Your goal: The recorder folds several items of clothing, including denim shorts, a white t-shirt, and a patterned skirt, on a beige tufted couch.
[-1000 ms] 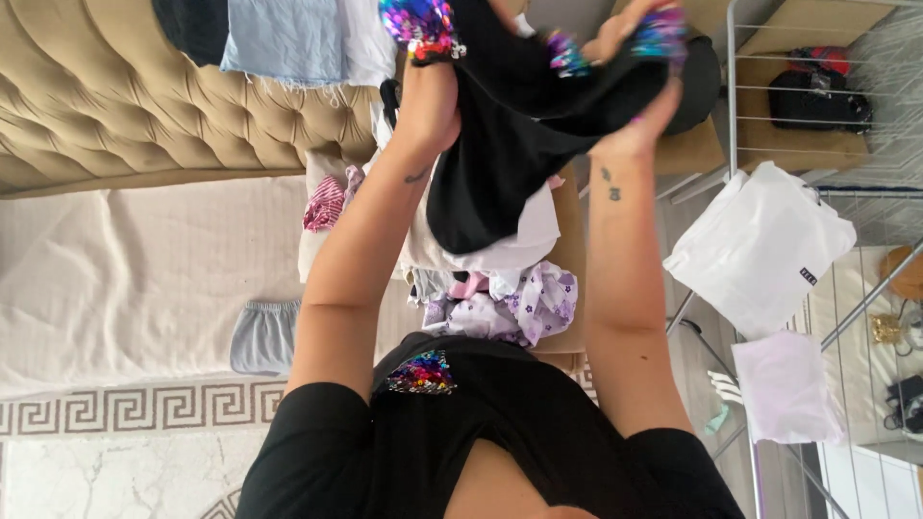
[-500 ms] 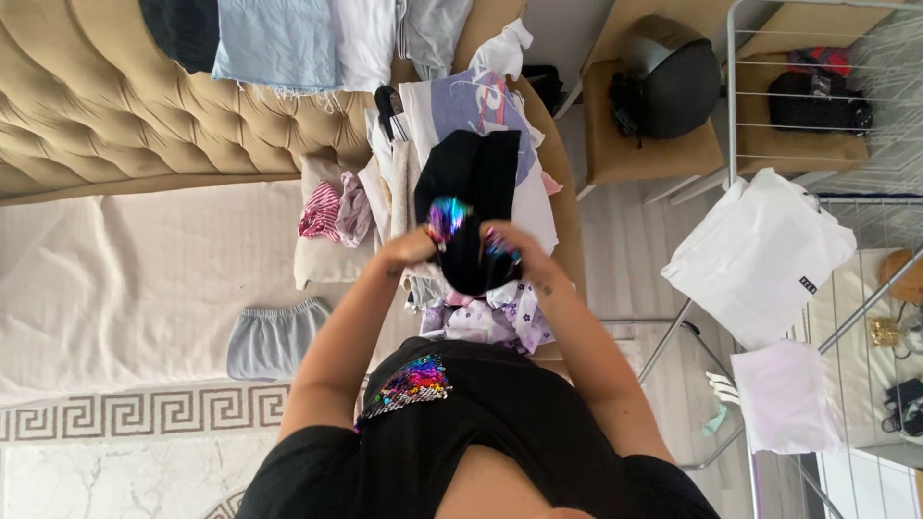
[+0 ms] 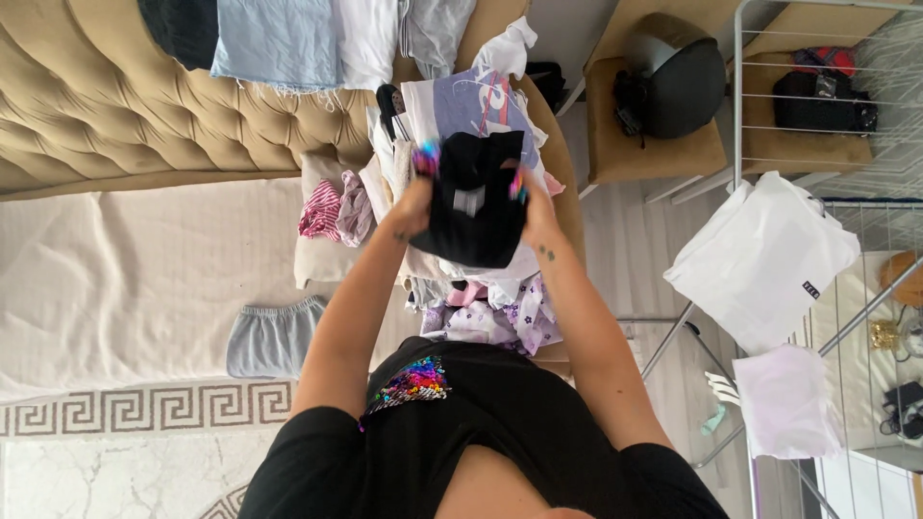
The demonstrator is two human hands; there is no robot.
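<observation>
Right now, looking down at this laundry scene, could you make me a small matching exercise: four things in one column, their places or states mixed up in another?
Things:
1. black garment
2. grey shorts
3. white T-shirt
4. dark helmet

Places or states:
A. draped over the drying rack
B. lying flat on the cream bed cover
C. sitting on the tan stool
D. held between the left hand and right hand

Pairs: 1-D, 2-B, 3-A, 4-C
</observation>
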